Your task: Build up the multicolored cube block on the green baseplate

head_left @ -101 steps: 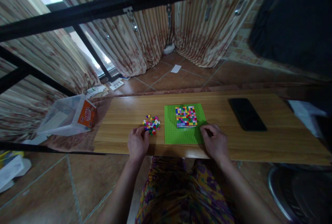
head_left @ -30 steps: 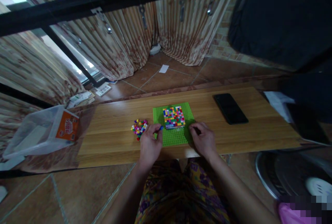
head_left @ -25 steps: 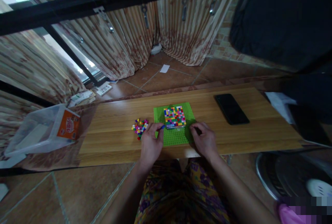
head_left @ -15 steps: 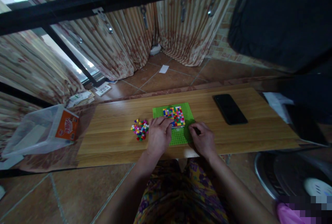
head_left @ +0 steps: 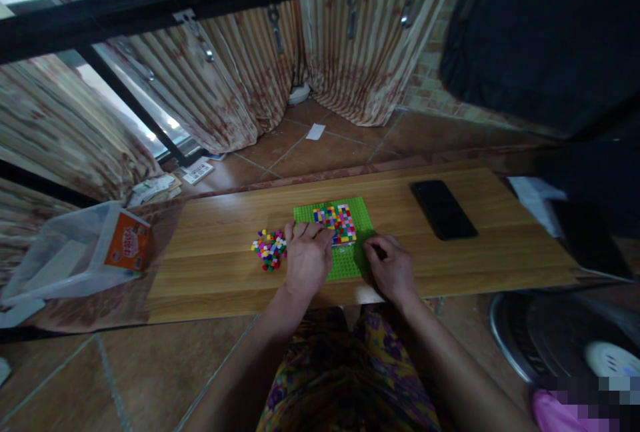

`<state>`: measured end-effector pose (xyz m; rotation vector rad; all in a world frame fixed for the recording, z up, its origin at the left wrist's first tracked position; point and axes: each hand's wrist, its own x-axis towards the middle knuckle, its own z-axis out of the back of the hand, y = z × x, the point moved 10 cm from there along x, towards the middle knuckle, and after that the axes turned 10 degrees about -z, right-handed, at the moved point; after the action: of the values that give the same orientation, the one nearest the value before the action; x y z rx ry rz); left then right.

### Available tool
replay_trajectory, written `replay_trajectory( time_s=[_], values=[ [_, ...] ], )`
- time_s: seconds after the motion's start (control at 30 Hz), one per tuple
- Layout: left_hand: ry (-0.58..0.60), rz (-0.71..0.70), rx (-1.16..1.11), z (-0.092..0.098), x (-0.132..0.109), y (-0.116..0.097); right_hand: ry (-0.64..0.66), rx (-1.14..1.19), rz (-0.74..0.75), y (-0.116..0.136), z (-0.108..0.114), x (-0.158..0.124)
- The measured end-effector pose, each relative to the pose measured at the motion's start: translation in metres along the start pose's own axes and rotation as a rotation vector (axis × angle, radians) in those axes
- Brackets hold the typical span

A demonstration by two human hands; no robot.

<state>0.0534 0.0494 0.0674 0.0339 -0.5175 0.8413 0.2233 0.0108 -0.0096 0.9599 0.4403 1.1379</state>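
Note:
A green studded baseplate (head_left: 345,265) lies on the wooden board, bearing a block of small multicoloured toy bricks (head_left: 345,222). Over its left part is my left hand (head_left: 309,252), thumb and fingers drawn together at the lower left corner of the brick block; whatever they pinch is hidden. My right hand (head_left: 391,264) rests curled at the right edge of the baseplate, its fingertips touching the green surface. Nothing can be made out between those fingertips. A loose heap of small bricks (head_left: 270,247) lies just left of my left hand.
On the wooden board (head_left: 215,245) a black phone (head_left: 443,210) lies to the right. A clear plastic box (head_left: 70,252) with an orange label stands off the left end. Black metal rails (head_left: 220,9) cross in front of the curtains. A round dark stool-like object (head_left: 555,332) is at lower right.
My left hand's fingers have shifted slightly at the corner of the brick block, the index less bent over it. My right hand and the baseplate look the same.

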Motion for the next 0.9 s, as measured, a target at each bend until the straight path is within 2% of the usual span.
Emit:
replay_trajectory(
  time_s=[0.13,0.33,0.47,0.9],
  values=[
    [-0.005,-0.02,0.02,0.001,0.0,-0.002,-0.004,0.012,-0.004,0.0,0.0,0.0],
    [-0.096,0.043,0.03,0.005,-0.008,0.002,-0.002,0.007,-0.001,0.0,0.001,0.0],
    [-0.112,0.043,0.051,0.002,-0.014,0.0,-0.001,0.011,0.003,0.001,0.001,0.0],
    [0.081,0.013,0.176,-0.012,-0.025,-0.012,-0.013,-0.002,0.007,-0.002,0.001,0.0]
  ],
)
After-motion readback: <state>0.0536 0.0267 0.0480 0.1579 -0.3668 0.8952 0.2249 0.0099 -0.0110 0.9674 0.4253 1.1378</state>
